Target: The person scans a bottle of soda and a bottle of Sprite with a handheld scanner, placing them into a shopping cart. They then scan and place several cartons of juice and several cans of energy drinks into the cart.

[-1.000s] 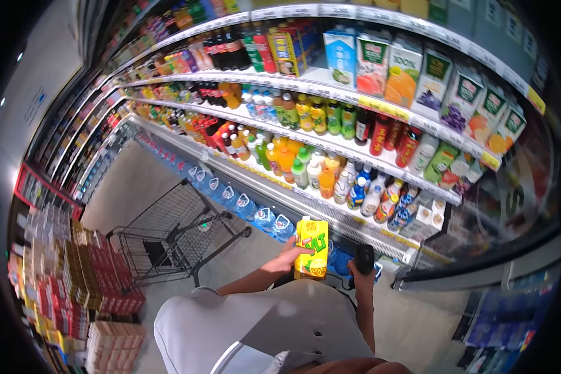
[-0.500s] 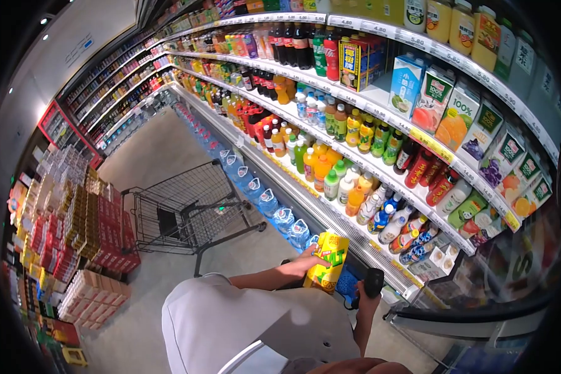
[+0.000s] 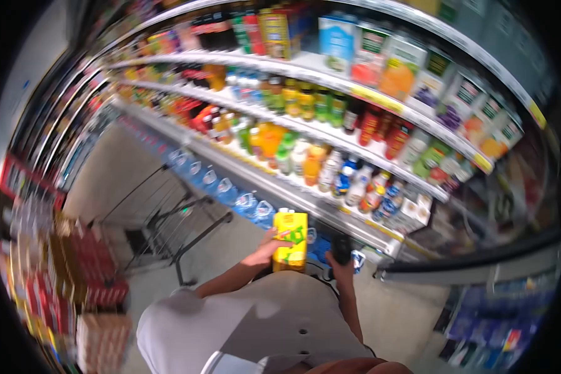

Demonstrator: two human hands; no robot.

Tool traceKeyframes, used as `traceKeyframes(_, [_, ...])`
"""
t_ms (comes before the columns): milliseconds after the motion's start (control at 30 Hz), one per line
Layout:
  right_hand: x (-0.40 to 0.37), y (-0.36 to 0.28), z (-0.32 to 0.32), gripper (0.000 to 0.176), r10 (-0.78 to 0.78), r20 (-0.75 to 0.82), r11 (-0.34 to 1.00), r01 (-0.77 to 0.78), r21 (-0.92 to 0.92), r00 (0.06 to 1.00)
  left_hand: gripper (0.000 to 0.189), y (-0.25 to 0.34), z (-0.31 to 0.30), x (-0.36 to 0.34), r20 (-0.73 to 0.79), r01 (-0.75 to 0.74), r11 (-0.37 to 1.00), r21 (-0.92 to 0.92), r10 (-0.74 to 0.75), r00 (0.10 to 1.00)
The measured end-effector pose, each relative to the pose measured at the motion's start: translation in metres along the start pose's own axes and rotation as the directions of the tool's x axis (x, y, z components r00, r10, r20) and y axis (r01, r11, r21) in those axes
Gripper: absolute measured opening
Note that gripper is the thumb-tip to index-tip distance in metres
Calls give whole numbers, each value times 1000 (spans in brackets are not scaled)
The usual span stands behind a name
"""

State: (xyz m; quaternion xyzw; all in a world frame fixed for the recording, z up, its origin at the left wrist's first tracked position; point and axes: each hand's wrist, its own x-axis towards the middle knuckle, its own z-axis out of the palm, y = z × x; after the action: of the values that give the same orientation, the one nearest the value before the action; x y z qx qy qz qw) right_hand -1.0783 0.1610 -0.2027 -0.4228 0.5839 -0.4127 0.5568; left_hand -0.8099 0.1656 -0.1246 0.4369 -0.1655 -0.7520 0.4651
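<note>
Carton [image 3: 290,240] upright in L fingers [image 3: 272,240] | R hand [image 3: 341,273]: blk device [image 3: 341,248]

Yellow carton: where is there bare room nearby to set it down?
Bare floor lies beyond the shopping cart, beside the water bottles. There is more floor right of the right hand, under the cooler's edge. The drink shelves are packed.

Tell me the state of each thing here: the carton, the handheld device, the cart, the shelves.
yellow carton, upright, held by the left hand
black handheld device, upright, gripped in the right hand
shopping cart, standing apart in the aisle, nobody touching it
shelves, stocked with bottles and cartons
</note>
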Motion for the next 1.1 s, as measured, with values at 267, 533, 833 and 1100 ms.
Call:
traceKeyframes(267, [-7, -12, 4, 28, 7, 33, 998, -9, 54, 999, 66, -22, -14, 3, -285, -23, 998, 59, 39, 958])
traceKeyframes(533, [-16, -27, -3, 31, -83, -39, 997, 83, 4, 996, 63, -23, -9, 7, -232, 10, 996, 85, 9, 973])
traceKeyframes(833, [-12, -18, -8, 34, -72, -61, 997, 71, -16, 996, 63, -24, -4, 10, -230, 32, 984, 175, 9, 973])
traceKeyframes(1100, [-12, -5, -13, 39, -95, -30, 995, 96, 16, 995, 61, -28, -7, 13, -208, 54, 974, 221, -7, 978])
